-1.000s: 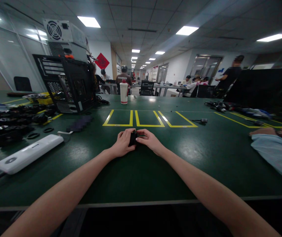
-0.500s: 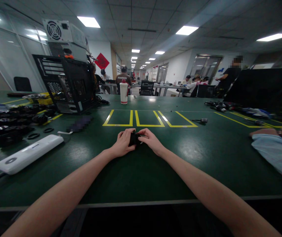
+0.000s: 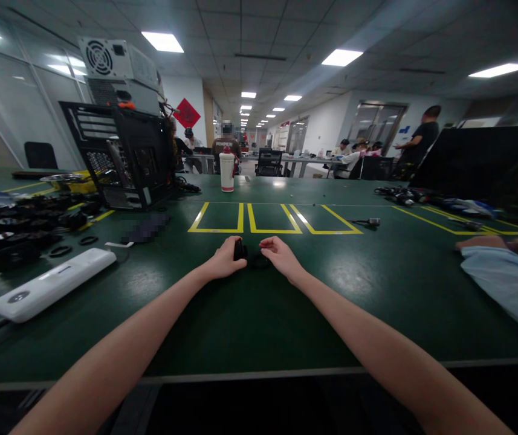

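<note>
Here, the green surface (image 3: 259, 326) spreads out beneath two bare forearms. Toward its left side lies a long white device (image 3: 52, 284) with a dark cable. A little farther in, the left hand (image 3: 223, 262) wraps its fingers and thumb around a small black object (image 3: 239, 249), held low over the middle of the surface. The right hand (image 3: 283, 260) has its fingers curled and bunched near a dark round piece (image 3: 259, 261) between the hands; whether it pinches anything, I cannot tell. At far right rests another person's light blue sleeve (image 3: 503, 272). Beyond the hands, yellow tape outlines (image 3: 274, 231) mark the surface, with a short dark tool-like item (image 3: 372, 222) to their right. Farther back stand a white cup (image 3: 227, 172) with a red top and, left of it, an open black computer case (image 3: 127, 154).
</note>
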A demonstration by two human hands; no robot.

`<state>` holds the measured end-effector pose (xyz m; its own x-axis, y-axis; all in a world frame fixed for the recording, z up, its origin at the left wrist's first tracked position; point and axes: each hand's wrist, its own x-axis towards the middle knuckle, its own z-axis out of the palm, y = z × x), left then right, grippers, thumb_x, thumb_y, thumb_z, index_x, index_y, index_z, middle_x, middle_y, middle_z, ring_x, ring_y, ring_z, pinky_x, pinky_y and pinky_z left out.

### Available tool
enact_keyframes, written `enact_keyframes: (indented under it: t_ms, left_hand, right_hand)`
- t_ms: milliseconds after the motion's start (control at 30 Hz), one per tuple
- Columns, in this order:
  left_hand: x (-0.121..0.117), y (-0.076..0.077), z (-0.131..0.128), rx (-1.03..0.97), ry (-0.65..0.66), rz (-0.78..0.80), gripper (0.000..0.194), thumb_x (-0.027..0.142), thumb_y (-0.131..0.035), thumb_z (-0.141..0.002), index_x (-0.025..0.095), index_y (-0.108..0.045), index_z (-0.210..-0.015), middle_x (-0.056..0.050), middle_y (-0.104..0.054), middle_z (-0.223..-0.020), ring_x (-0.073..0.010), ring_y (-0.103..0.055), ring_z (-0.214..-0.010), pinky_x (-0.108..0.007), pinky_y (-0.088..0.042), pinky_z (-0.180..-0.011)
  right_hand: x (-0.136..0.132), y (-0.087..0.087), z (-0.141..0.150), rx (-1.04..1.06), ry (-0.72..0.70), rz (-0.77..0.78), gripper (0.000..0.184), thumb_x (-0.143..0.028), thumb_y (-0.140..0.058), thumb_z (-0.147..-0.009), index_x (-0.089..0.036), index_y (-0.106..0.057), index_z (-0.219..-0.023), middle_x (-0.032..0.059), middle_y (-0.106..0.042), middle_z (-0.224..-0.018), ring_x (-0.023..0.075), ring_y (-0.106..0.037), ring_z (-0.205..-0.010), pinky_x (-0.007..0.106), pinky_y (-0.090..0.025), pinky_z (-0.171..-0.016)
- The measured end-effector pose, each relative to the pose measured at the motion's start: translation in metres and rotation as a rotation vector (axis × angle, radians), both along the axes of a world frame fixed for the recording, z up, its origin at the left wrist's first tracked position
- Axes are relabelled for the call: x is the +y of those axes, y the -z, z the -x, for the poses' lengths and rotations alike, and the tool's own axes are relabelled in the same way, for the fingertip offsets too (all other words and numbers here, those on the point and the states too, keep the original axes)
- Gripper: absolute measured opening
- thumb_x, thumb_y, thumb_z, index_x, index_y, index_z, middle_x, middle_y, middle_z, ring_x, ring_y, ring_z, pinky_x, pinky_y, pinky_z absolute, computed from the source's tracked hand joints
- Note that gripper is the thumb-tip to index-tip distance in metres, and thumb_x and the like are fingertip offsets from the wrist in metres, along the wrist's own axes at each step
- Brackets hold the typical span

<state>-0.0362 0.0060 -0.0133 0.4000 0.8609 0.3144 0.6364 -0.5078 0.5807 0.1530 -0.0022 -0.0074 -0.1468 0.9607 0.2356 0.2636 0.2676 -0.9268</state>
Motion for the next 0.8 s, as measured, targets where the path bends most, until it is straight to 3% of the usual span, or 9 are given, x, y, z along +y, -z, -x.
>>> enact_keyframes:
  t_ms: [133, 300, 500, 667, 800]
  left_hand:
    - [0.001, 0.001, 0.002, -0.046, 0.0, 0.023, 0.063, 0.036, -0.059, -0.067, 0.016, -0.03, -0.12, -0.013, -0.043, -0.116, -0.0263, -0.045, -0.108, -0.045, -0.036, -0.091]
    - [0.001, 0.0, 0.003, -0.063, 0.01, 0.024, 0.067, 0.037, -0.063, -0.064, 0.016, -0.031, -0.119, -0.013, -0.043, -0.117, -0.0271, -0.043, -0.11, -0.046, -0.034, -0.092]
    - [-0.004, -0.004, 0.002, -0.08, 0.055, 0.059, 0.063, 0.031, -0.063, -0.064, 0.016, -0.032, -0.117, -0.012, -0.044, -0.115, -0.0248, -0.045, -0.108, -0.044, -0.034, -0.094]
    - [-0.033, -0.015, 0.007, -0.086, 0.157, 0.129, 0.061, 0.028, -0.061, -0.065, 0.019, -0.03, -0.117, -0.01, -0.043, -0.116, -0.0222, -0.045, -0.108, -0.039, -0.037, -0.093]
    - [-0.074, -0.028, 0.011, -0.05, 0.214, 0.222, 0.06, 0.026, -0.059, -0.067, 0.021, -0.029, -0.118, -0.008, -0.043, -0.116, -0.0208, -0.045, -0.107, -0.037, -0.037, -0.093]
  right_hand:
    - [-0.002, -0.005, -0.004, -0.049, -0.015, 0.035, 0.025, -0.026, -0.056, -0.069, -0.018, -0.052, -0.093, 0.0052, -0.055, -0.097, 0.016, -0.052, -0.093, 0.039, -0.038, -0.089]
    - [-0.005, -0.007, -0.011, -0.212, -0.257, 0.018, 0.057, -0.028, -0.07, -0.056, -0.019, -0.048, -0.108, 0.0068, -0.05, -0.111, 0.0206, -0.047, -0.103, 0.044, -0.031, -0.095]
    - [-0.009, -0.007, -0.012, -0.301, -0.232, -0.074, 0.046, -0.023, -0.066, -0.061, -0.02, -0.051, -0.105, 0.0052, -0.051, -0.107, 0.0208, -0.047, -0.103, 0.045, -0.03, -0.095]
    - [-0.024, -0.014, -0.01, -0.345, -0.208, -0.082, 0.04, -0.023, -0.065, -0.062, -0.021, -0.054, -0.101, 0.005, -0.053, -0.102, 0.0212, -0.049, -0.097, 0.045, -0.035, -0.09]
    - [-0.063, -0.02, -0.013, -0.44, -0.23, -0.128, 0.038, -0.026, -0.064, -0.064, -0.022, -0.054, -0.1, 0.0058, -0.053, -0.1, 0.0224, -0.05, -0.094, 0.042, -0.038, -0.084]
